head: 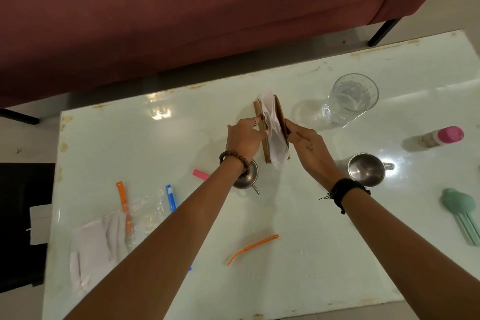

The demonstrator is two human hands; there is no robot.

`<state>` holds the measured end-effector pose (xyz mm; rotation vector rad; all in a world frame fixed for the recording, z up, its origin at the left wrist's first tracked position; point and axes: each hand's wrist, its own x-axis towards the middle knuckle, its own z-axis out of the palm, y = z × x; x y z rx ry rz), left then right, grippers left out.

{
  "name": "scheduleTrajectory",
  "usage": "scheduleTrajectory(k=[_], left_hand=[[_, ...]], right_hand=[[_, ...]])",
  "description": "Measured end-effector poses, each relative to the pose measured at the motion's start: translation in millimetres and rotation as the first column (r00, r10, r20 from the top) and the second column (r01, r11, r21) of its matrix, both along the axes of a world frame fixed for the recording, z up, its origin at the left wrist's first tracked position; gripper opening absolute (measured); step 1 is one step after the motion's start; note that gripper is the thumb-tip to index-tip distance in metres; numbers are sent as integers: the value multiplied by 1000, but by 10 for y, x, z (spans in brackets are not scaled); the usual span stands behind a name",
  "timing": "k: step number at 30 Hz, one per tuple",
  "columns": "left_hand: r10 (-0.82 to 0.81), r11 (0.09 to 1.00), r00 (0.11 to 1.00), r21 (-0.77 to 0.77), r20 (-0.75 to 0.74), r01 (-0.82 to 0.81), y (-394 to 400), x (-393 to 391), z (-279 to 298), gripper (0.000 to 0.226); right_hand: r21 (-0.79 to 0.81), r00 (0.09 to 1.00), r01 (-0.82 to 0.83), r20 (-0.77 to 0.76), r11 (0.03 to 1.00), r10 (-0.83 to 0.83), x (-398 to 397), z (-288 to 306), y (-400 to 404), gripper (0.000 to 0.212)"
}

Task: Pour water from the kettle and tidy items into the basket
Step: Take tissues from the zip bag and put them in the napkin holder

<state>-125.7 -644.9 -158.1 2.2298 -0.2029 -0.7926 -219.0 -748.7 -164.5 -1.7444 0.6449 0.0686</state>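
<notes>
Both hands meet near the middle of the white table [181, 138], a little toward its far edge. They work on a wooden napkin holder [265, 138] that stands there with white tissue [276, 138] between its two side boards. The left hand [244, 138] is closed on the left board, with the thumb and a ringed finger pinching its upper edge. The right hand [307, 145] presses with stretched fingers against the outer side of the right board (the palm is turned away, so how firm the grip is I cannot tell).

A clear glass [349, 100] with water in it stands toward the far right corner, apart from the holder. Near the right edge a small bottle with a pink cap [442, 136] lies on its side, and closer to the near right corner lies a green utensil [462, 213]. One steel cup [366, 170] stands just beside the right wrist; another steel cup [250, 176] is partly hidden under the left wrist.

Toward the near left corner lie a folded white cloth [96, 244], clear plastic wrap [148, 210], an orange clip [123, 202] and a blue clip [171, 197]. A pink clip [201, 174] lies beside the left forearm, and a curved orange stick [253, 248] lies between the forearms, toward the near edge. A dark red sofa [181, 21] stands beyond the far edge.
</notes>
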Motion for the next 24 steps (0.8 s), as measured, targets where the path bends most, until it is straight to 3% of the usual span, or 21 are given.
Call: scheduleTrajectory(k=[7, 9, 13, 16, 18, 20, 22, 24], left_hand=[[-37, 999, 997, 32, 74, 34, 14, -77, 0, 40], [27, 999, 990, -39, 139, -22, 52, -152, 40, 39], [165, 973, 937, -208, 309, -103, 262, -321, 143, 25], [305, 934, 865, -304, 398, -189, 522, -539, 212, 14], [453, 867, 844, -363, 287, -342, 679, -771, 201, 10], [608, 747, 794, -348, 12, -567, 748, -1000, 147, 9], [700, 612, 644, -204, -310, -764, 741, -1147, 71, 12], [702, 518, 454, -44, -548, -854, 672, -1195, 9, 24]], right_hand=[[-96, 999, -46, -33, 994, 43, 11, -39, 6, 34], [-162, 999, -24, -32, 986, 19, -7, -12, 38, 43], [-279, 992, 94, 110, 956, -66, -116, 71, 200, 42], [-248, 975, 172, 182, 953, -129, -274, 105, 369, 34], [-191, 966, 222, 173, 956, -190, -420, 105, 497, 26], [-111, 950, 302, 119, 947, -289, -602, 76, 625, 20], [-6, 901, 433, 42, 901, -432, -788, 23, 716, 16], [76, 803, 596, -55, 799, -593, -935, -52, 735, 17]])
